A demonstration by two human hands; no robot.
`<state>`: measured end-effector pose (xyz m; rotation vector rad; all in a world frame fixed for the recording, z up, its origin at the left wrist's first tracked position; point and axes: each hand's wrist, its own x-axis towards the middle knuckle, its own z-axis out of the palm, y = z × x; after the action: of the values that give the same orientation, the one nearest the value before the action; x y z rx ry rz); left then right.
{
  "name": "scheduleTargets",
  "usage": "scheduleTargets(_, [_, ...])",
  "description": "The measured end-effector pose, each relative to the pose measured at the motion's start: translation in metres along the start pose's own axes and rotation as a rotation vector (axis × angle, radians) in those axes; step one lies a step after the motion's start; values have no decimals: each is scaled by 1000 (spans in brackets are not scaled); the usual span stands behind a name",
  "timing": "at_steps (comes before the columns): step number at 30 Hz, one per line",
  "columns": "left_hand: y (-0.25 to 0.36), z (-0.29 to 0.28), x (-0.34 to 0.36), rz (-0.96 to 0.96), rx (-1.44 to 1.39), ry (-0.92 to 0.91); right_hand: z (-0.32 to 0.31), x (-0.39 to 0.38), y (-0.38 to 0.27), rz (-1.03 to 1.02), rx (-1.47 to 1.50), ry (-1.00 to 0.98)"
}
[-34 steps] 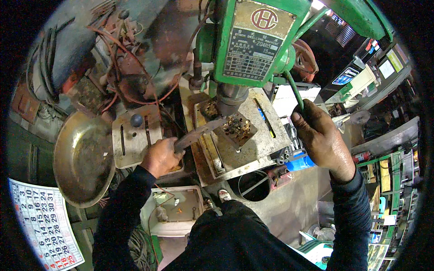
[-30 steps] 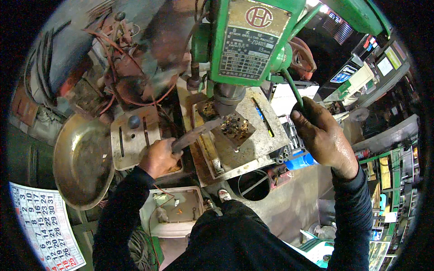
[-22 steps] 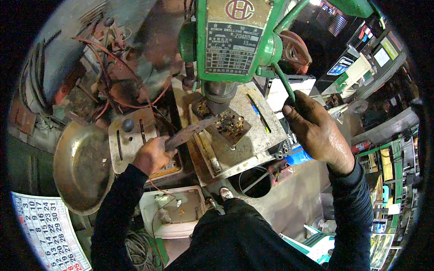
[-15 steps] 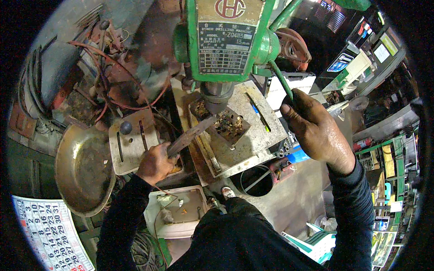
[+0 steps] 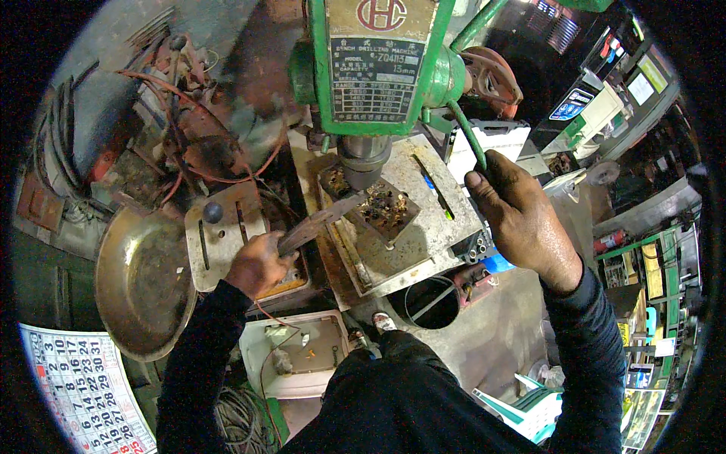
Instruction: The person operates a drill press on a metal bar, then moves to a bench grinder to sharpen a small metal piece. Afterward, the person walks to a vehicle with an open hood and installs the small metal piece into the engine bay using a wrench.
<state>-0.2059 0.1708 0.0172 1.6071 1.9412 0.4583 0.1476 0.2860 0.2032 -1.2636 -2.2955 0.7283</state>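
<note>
A green bench drill press (image 5: 378,76) stands before me, its grey chuck (image 5: 364,160) low over the work. My right hand (image 5: 522,216) is closed round the green feed lever (image 5: 467,135) at the drill's right side. With my left hand (image 5: 263,265) I grip a flat, worn bar (image 5: 321,224), whose far end reaches to just under the chuck. Beneath it a dark metal block (image 5: 393,223) strewn with golden shavings rests on the pale slotted drill table (image 5: 412,261). The chuck and bar hide the drill's tip.
Left of the table are a slotted plate with a black ball knob (image 5: 213,213) and a large round metal pan (image 5: 144,303). A white plastic bin (image 5: 318,371) and a black bucket (image 5: 432,318) stand below. Red hoses and cables (image 5: 189,87) tangle at the back left.
My right hand and the feed lever have shifted very slightly. The left hand keeps its hold on the bar, and the view has moved a little.
</note>
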Motion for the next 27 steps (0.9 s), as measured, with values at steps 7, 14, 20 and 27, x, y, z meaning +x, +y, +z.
scheduleTargets(7, [-25, 14, 10, 92, 72, 50, 3, 0, -1, 67, -21, 7])
scheduleTargets(14, [-14, 9, 9, -18, 59, -20, 2, 1, -2, 106, -35, -20])
scheduleTargets(20, [3, 0, 5, -106, -57, -102, 7, 1, 2, 44, -72, 38])
scheduleTargets(27, [-12, 9, 6, -31, 52, -13, 6, 2, -1, 56, -49, 28])
